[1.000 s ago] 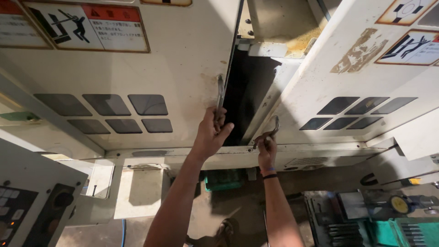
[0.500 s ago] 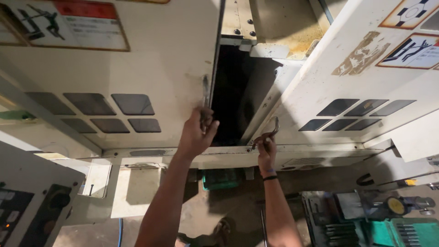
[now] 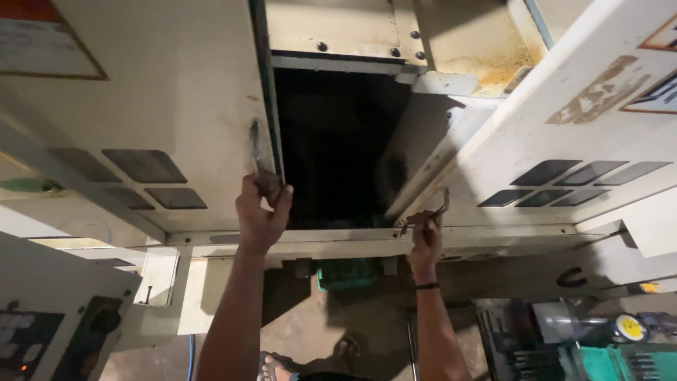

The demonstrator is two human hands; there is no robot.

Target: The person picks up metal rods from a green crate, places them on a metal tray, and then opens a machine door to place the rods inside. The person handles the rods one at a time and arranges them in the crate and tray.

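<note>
My left hand (image 3: 259,212) grips the metal handle (image 3: 255,152) on the inner edge of the left cream sliding door (image 3: 162,92) of a machine enclosure. My right hand (image 3: 424,236) holds the curved metal handle (image 3: 437,208) at the lower corner of the right cream door (image 3: 564,134). Between the two doors a wide dark opening (image 3: 331,148) shows the unlit inside of the machine. A dark band sits on my right wrist.
Dark vent slots (image 3: 148,166) mark the left door and more vent slots (image 3: 571,180) mark the right. A grey control panel (image 3: 49,324) stands at the lower left. A green machine part with a gauge (image 3: 620,331) lies at lower right. Sandalled feet (image 3: 310,360) show on the floor.
The left door has slid to the left under my left hand, widening the dark opening. My right hand has stayed on the right door's handle.
</note>
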